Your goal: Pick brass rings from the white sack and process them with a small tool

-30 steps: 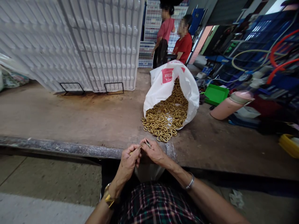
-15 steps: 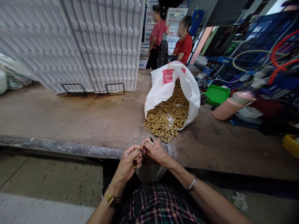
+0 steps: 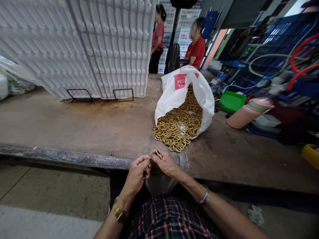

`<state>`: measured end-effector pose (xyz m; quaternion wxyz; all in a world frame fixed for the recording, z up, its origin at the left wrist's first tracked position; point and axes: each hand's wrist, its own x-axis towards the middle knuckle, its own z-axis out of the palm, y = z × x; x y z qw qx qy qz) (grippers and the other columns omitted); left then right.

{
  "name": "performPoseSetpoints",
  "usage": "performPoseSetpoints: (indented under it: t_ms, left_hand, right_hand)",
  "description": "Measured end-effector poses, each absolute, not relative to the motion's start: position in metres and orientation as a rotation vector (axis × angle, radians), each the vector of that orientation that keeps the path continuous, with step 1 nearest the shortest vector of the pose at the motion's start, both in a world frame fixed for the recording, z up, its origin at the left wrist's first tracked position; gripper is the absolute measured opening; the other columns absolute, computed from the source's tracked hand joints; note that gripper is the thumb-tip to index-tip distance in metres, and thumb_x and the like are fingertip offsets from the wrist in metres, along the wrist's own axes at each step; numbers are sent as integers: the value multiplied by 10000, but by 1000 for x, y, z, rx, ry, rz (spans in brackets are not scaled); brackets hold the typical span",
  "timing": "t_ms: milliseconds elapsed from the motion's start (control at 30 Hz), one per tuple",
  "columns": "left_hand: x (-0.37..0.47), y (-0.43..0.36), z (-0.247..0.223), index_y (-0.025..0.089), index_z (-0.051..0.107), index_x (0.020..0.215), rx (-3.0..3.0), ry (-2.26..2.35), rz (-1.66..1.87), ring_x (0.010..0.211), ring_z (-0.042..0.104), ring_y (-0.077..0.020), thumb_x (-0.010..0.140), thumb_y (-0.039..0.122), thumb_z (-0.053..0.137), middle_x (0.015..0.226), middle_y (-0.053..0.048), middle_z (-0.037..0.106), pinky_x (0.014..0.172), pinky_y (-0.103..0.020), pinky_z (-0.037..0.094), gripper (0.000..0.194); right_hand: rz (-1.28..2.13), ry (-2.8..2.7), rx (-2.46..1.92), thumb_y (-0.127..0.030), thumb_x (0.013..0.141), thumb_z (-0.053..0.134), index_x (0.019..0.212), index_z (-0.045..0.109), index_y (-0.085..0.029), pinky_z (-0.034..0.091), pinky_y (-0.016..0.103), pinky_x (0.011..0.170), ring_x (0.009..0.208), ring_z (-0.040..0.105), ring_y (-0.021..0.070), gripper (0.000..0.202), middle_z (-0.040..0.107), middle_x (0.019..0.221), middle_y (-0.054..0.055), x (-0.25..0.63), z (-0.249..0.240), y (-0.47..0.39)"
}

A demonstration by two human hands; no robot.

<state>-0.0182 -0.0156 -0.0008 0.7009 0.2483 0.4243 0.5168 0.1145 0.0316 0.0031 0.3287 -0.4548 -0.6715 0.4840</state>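
Observation:
My left hand [image 3: 138, 171] is closed round several brass-coloured rings [image 3: 145, 170], which show between its fingers. The fingertips pinch one ring at the table's front edge, where they meet my right hand [image 3: 165, 163]. A small knife [image 3: 159, 154] with a short pointed blade sticks up from my closed right hand; most of its handle is hidden by the fingers. Just beyond both hands, a heap of brass-coloured rings [image 3: 171, 129] spills out of a white plastic bag [image 3: 169, 94] lying open towards me.
White ribbed plastic trays [image 3: 112, 49] stand upright on black wire stands at the left of the wooden table [image 3: 99, 126]. To the right are a green tray [image 3: 231, 101] and a tilted pink bottle [image 3: 249, 113]. Two people in red tops are at the back.
My right hand has turned and shifted slightly left, closer to my left fingertips, and the knife blade has tilted over. At the back, one person has moved left.

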Motion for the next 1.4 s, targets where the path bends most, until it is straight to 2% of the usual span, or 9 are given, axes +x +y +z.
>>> performPoseSetpoints:
  t_ms: [200,433,800,1100,1400]
  left_hand:
    - [-15,-18,3,149,565,790,627,1054,1142,441,383,-45,682,417,655,584,43,481,393,-168,280,303]
    - [-17,-17,2,147,572,801,614,1013,1129,441,382,-40,692,394,647,590,44,484,393,-162,269,280]
    - [-11,-15,2,146,565,730,787,1236,1126,419,397,-53,693,463,614,541,43,482,391,-168,303,323]
    - [-12,-15,5,146,565,754,656,1108,1122,419,375,-41,682,401,641,560,44,490,383,-161,268,275]
    - [-12,-14,2,150,564,761,618,1084,1114,423,377,-42,679,390,641,569,48,492,383,-164,274,265]
  right_hand:
    - [1302,-1784,-1165,-384,833,424,698,536,-171,350,211,532,547,440,91,277,515,569,-33,114,0,32]
    - [1391,-1703,-1123,-364,836,391,668,519,-170,369,212,532,550,467,94,286,529,587,-19,114,-4,35]
    - [1285,-1829,-1167,-374,842,421,698,564,-165,362,212,573,601,471,99,291,538,614,-24,112,6,32]
    - [1340,-1805,-1185,-366,862,364,674,541,-164,352,215,546,573,462,102,328,529,589,-15,114,0,34]
    - [1368,-1739,-1171,-395,851,389,689,553,-162,358,212,537,550,458,96,328,534,585,-20,115,-6,35]
